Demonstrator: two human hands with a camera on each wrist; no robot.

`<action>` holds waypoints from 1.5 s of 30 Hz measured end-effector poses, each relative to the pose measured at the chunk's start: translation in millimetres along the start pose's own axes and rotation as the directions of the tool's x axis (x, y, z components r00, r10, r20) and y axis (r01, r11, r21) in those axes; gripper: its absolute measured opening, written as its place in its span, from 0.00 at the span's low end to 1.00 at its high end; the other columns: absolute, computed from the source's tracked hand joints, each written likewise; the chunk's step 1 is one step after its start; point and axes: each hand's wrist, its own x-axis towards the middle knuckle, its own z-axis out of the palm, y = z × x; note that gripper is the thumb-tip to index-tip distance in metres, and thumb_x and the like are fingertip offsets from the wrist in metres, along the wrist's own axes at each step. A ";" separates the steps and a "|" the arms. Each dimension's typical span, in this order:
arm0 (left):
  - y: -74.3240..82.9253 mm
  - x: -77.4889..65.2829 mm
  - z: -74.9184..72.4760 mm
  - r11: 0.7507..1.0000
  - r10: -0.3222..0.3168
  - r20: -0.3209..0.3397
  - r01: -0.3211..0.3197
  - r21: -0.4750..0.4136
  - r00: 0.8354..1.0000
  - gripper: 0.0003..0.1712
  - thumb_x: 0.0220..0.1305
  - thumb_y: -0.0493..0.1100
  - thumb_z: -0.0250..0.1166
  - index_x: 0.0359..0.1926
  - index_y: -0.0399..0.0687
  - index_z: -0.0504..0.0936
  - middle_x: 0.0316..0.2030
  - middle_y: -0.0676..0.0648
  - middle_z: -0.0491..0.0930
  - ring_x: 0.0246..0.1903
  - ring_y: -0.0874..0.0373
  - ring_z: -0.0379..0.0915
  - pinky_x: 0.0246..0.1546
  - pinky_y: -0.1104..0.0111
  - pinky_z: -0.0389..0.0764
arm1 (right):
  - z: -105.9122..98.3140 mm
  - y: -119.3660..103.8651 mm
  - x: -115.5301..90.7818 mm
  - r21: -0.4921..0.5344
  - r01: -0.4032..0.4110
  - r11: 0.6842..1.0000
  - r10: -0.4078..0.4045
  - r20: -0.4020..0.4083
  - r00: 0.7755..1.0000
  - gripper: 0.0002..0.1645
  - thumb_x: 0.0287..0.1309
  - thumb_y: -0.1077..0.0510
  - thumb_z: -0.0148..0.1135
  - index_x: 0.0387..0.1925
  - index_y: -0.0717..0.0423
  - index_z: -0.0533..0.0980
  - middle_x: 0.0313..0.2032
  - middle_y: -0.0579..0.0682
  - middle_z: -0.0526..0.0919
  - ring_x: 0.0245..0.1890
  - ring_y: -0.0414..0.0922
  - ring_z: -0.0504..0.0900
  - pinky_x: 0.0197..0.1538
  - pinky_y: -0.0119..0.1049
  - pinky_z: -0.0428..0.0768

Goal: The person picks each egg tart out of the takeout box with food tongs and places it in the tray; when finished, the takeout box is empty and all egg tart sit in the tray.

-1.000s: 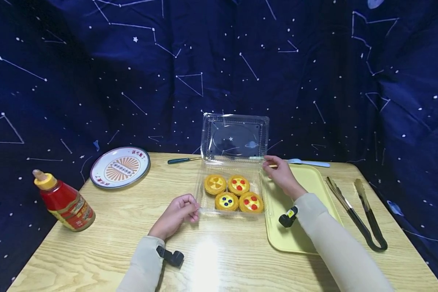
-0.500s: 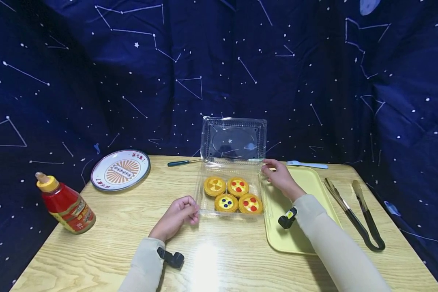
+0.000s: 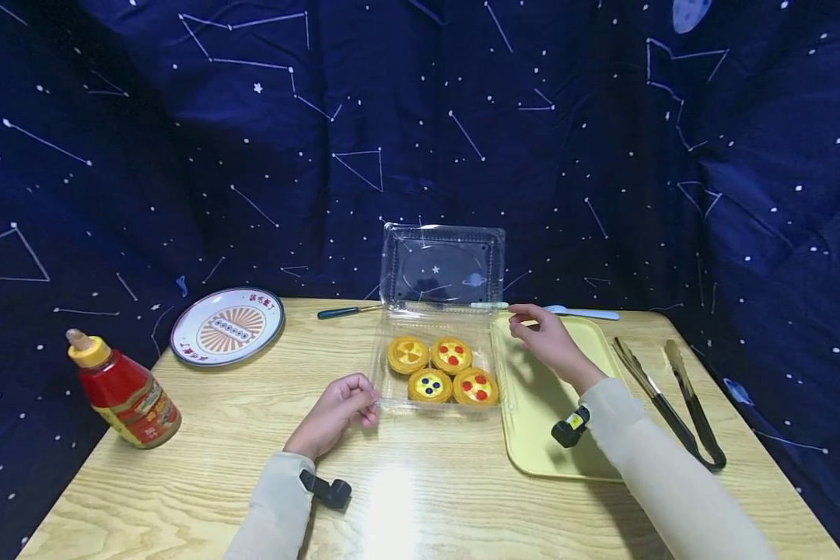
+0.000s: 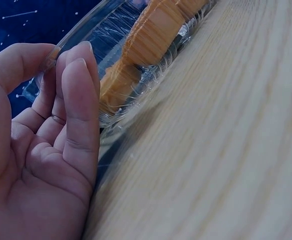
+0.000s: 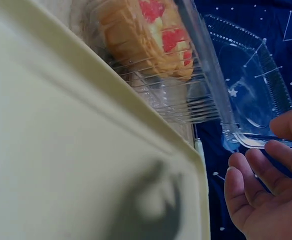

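A clear plastic clamshell box (image 3: 490, 342) lies in the middle of the table, its lid (image 3: 442, 272) raised at the back. Inside sit several tarts: one with a pale fan pattern (image 3: 407, 355), one with blue dots (image 3: 430, 386), and two with red pieces, one behind (image 3: 451, 355) and one in front (image 3: 475, 386). My left hand (image 3: 339, 414) pinches the box's front left corner between thumb and finger; the rim (image 4: 52, 56) shows there. My right hand (image 3: 553, 348) hovers over the tray beside the box's back right corner, fingers loosely bent, holding nothing.
A yellow tray (image 3: 539, 443) adjoins the box's right side, with black-handled tongs (image 3: 679, 424) beyond it. A blue fork (image 3: 584, 313) and a dark-handled utensil (image 3: 339, 313) lie at the back. The plate (image 3: 203, 342) and red sauce bottle (image 3: 136, 397) stand on the left.
My right hand has come away from the box's back right corner, shifting slightly right. The left hand keeps its grip. The head view has turned a little to the right.
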 end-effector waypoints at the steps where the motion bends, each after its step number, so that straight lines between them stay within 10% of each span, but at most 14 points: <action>1: -0.4 0.4 -0.4 1.000 0.004 0.002 -0.004 0.004 1.000 0.05 0.67 0.35 0.59 0.34 0.38 0.73 0.27 0.44 0.77 0.26 0.57 0.77 0.29 0.70 0.81 | -2.2 -1.3 -2.0 -0.004 0.004 1.000 -0.004 0.006 1.000 0.24 0.70 0.63 0.54 0.64 0.67 0.67 0.52 0.67 0.74 0.45 0.53 0.79 0.53 0.56 0.78; 9: -1.7 1.4 -0.3 1.000 0.006 0.000 -0.006 0.006 1.000 0.06 0.67 0.37 0.61 0.34 0.39 0.73 0.28 0.46 0.77 0.26 0.58 0.77 0.29 0.70 0.81 | -20.7 -12.1 -17.5 -0.044 0.053 0.998 -0.053 0.003 0.999 0.24 0.69 0.63 0.56 0.64 0.65 0.69 0.51 0.64 0.76 0.39 0.37 0.80 0.44 0.40 0.81; 22: -2.3 -3.3 -0.5 1.000 -0.007 -0.001 0.007 -0.010 1.000 0.06 0.68 0.36 0.60 0.33 0.38 0.73 0.28 0.44 0.77 0.26 0.58 0.77 0.29 0.70 0.81 | -38.5 -16.9 -46.8 -0.146 0.126 0.981 -0.127 -0.001 0.992 0.26 0.68 0.62 0.58 0.65 0.63 0.69 0.52 0.63 0.78 0.48 0.57 0.79 0.44 0.31 0.79; 45: 1.2 -0.8 2.7 1.000 -0.008 0.010 0.009 -0.009 1.000 0.06 0.67 0.36 0.60 0.34 0.38 0.72 0.27 0.45 0.76 0.25 0.59 0.76 0.28 0.71 0.80 | -89.8 10.5 -86.2 -0.331 0.115 0.936 -0.165 -0.129 0.978 0.30 0.67 0.57 0.61 0.66 0.64 0.66 0.57 0.64 0.74 0.56 0.59 0.72 0.43 0.25 0.71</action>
